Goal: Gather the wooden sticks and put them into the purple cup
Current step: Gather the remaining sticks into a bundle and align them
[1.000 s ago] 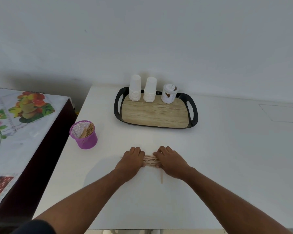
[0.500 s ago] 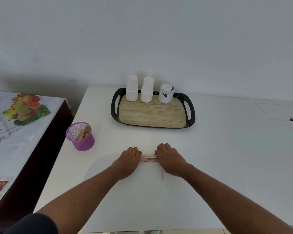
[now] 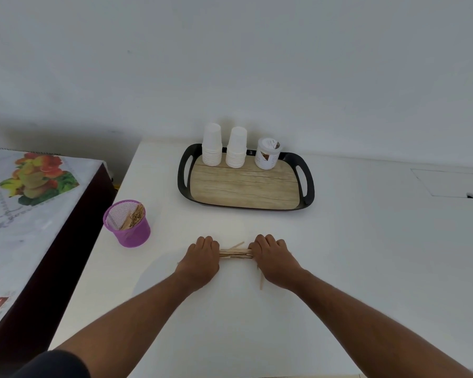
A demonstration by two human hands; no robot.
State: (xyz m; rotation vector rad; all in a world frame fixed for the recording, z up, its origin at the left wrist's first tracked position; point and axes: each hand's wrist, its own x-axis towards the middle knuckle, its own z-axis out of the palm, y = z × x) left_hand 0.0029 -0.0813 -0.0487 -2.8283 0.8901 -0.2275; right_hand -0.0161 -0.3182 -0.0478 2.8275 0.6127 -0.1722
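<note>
A bundle of thin wooden sticks [image 3: 236, 253] lies across the white table in front of me. My left hand [image 3: 202, 256] curls over its left end and my right hand [image 3: 272, 256] over its right end, both knuckles up, pressing the bundle between them. One loose stick [image 3: 261, 282] pokes out toward me from under my right hand. The purple mesh cup [image 3: 127, 223] stands upright to the left of my hands, near the table's left edge, with several sticks inside it.
A black-rimmed tray [image 3: 309, 186] with a wood-look floor sits at the back, carrying two stacks of white cups [image 3: 224, 148] and a small white jar [image 3: 268, 154]. A lower table with a fruit-print cloth [image 3: 25, 192] stands at the left, past a dark gap.
My hands have stayed on the bundle's ends; the sticks between them are packed a little tighter, with one tip sticking up. The camera view has shifted slightly.
</note>
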